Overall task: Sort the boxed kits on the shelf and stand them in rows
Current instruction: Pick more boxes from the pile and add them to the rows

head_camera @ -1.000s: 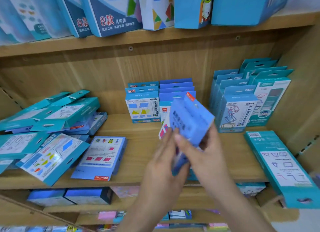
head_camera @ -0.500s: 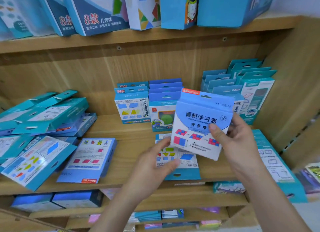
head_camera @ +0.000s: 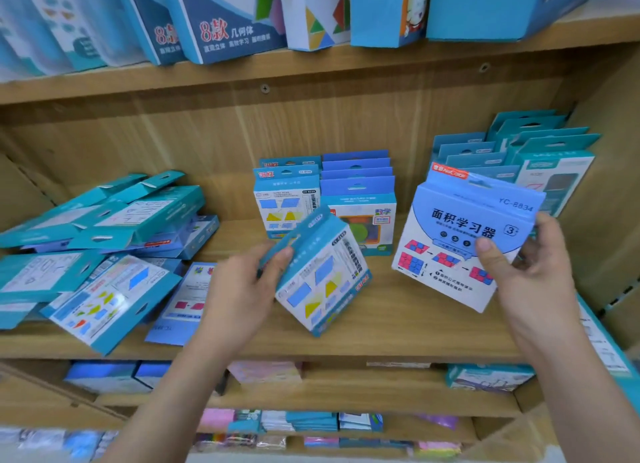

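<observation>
Gripping two boxes, I see from head view: left hand (head_camera: 239,289) clamped on tilted teal box (head_camera: 322,275) above wooden shelf (head_camera: 398,327); right hand (head_camera: 530,272) clamped on pale blue box (head_camera: 460,241), upright, before right-hand standing rows (head_camera: 540,158). Loose pile (head_camera: 97,241) lies left.

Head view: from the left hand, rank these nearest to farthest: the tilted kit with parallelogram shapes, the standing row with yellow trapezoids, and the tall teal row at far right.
From the left hand:
1. Tilted kit, held in its fingers.
2. Yellow-trapezoid row, standing just behind, centre shelf.
3. Tall teal row, far right, beyond the right hand.
</observation>
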Demonstrator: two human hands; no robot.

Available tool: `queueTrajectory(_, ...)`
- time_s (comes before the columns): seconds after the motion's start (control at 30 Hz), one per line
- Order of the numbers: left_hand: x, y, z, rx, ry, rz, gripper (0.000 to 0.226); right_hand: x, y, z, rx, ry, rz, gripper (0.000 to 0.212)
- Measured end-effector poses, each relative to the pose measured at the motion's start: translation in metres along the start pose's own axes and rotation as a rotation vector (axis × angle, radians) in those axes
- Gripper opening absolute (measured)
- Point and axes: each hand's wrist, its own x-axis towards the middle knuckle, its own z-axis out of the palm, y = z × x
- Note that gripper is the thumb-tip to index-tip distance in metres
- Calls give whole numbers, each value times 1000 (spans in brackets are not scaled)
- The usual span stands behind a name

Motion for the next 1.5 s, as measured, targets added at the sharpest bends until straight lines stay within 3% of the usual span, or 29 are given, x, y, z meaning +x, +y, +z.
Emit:
queueTrajectory(0.17,23,-8,-10,-39,-130,-171,19,-3,5,10,5,-74,8,36)
queueTrajectory(0.47,29,-12,-11,-53,-227,-179,16,-1,13,13,-25,-144,24,42)
queueTrajectory(0.6,27,-9,-17,-13,-303,-102,42,-1,18,16,-37,-158,40,47)
queueTrajectory(0.67,26,-2,-19,95,-420,-64,62,-1,21,18,-49,-171,50,48)
queueTrajectory(0.73,26,7,-17,266,-480,-9,66,0,24,19,-57,-187,65,47)
queueTrajectory(0.87,37,1,-25,306,-364,33,51,1,28,21,-62,-219,94,47)
queueTrajectory(1.0,72,-17,-43,312,-217,-65,50,2,29,20,-59,-234,136,44)
queueTrajectory(1.2,122,-44,-21,355,-284,-38,59,0,28,29,-96,-242,206,40)
queueTrajectory(1.4,133,-66,2,96,-29,-62,79,-6,25,41,-86,-254,215,38)
queueTrajectory(1.5,134,-69,13,-93,-138,-219,104,-5,26,46,-28,-234,240,39)
